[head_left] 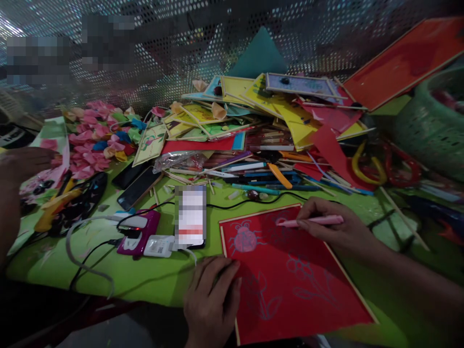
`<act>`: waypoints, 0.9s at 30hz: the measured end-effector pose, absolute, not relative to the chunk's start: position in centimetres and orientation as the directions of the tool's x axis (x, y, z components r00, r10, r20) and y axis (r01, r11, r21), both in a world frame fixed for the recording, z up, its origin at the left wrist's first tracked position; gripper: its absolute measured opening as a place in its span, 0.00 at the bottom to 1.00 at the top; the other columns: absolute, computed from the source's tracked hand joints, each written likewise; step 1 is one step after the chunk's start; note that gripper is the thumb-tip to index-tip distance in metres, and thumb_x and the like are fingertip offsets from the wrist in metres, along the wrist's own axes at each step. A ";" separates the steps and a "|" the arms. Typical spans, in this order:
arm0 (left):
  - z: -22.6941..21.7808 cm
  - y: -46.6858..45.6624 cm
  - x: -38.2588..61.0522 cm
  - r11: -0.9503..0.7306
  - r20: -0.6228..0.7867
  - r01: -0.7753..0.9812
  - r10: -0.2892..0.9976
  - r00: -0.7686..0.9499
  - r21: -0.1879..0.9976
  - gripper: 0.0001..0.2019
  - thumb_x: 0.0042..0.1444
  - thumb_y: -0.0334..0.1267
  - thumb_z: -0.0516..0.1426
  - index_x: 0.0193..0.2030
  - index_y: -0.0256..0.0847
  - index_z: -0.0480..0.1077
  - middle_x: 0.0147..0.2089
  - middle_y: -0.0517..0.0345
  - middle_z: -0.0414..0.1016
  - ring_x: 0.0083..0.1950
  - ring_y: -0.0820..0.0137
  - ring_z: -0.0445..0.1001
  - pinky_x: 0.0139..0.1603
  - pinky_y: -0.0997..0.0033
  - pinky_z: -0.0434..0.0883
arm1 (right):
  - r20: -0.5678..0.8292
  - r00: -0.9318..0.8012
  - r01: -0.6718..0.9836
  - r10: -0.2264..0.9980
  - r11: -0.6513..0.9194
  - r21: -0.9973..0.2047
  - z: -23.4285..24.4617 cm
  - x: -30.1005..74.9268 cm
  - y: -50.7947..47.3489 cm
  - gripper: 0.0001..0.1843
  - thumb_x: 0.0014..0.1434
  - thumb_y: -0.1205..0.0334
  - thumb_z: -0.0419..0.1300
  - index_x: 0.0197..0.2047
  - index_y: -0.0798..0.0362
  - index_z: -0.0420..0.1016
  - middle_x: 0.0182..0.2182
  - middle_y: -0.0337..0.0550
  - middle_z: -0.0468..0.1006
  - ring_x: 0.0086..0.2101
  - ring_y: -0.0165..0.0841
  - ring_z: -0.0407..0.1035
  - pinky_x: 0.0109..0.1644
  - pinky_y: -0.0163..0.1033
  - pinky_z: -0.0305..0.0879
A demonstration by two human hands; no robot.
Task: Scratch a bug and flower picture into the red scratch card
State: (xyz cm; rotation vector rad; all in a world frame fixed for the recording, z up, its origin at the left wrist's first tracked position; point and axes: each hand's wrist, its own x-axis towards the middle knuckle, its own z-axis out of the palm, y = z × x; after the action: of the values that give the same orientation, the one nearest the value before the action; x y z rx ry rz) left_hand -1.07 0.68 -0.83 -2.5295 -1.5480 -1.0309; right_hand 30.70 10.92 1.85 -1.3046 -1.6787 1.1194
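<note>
Left hand (212,295), loosely spread, overlaps red card (275,253); right hand (337,233) pinches pink marker (328,220) I judge light, stiff, best held near its tip.

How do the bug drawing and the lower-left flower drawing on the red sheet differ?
Fill: the bug drawing has a body coloured pink, while the lower-left flower drawing is outline only.
Parts: the bug has thin legs out to the sides; the flower has a stem and leaves.
Place: the bug sits above the flower.
Shared: both have greyish outlines on the red sheet.
</note>
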 end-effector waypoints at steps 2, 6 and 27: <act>-0.8 0.7 -1.0 -0.511 0.533 0.797 0.793 0.295 0.321 0.14 0.64 0.30 0.60 0.55 0.45 0.78 0.48 0.54 0.82 0.50 0.66 0.80 0.54 0.65 0.78 | 0.038 -0.196 0.339 0.980 0.104 -0.935 2.0 30.6 10.9 0.12 0.60 0.53 0.68 0.30 0.50 0.77 0.23 0.37 0.75 0.23 0.32 0.64 0.27 0.37 0.58; -1.0 0.6 -1.1 -0.501 0.528 0.805 0.799 0.289 0.318 0.14 0.65 0.30 0.60 0.55 0.45 0.78 0.49 0.53 0.82 0.51 0.66 0.80 0.56 0.64 0.77 | 0.040 -0.145 0.364 0.989 0.091 -0.927 2.4 30.5 10.9 0.12 0.57 0.52 0.68 0.29 0.49 0.76 0.22 0.37 0.75 0.23 0.32 0.65 0.26 0.37 0.58; -1.5 0.4 -1.4 -0.518 0.513 0.793 0.799 0.313 0.322 0.15 0.65 0.28 0.60 0.57 0.43 0.78 0.51 0.52 0.80 0.53 0.64 0.77 0.59 0.63 0.75 | 0.077 -0.114 0.388 0.990 0.116 -0.914 1.9 30.9 11.1 0.11 0.59 0.55 0.66 0.28 0.49 0.75 0.24 0.36 0.75 0.25 0.33 0.66 0.29 0.37 0.60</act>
State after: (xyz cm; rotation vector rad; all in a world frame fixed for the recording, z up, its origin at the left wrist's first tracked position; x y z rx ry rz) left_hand -1.35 0.42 -1.50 -2.5532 -1.5476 -1.0074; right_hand 30.85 11.14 1.89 -1.3740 -1.6226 0.9853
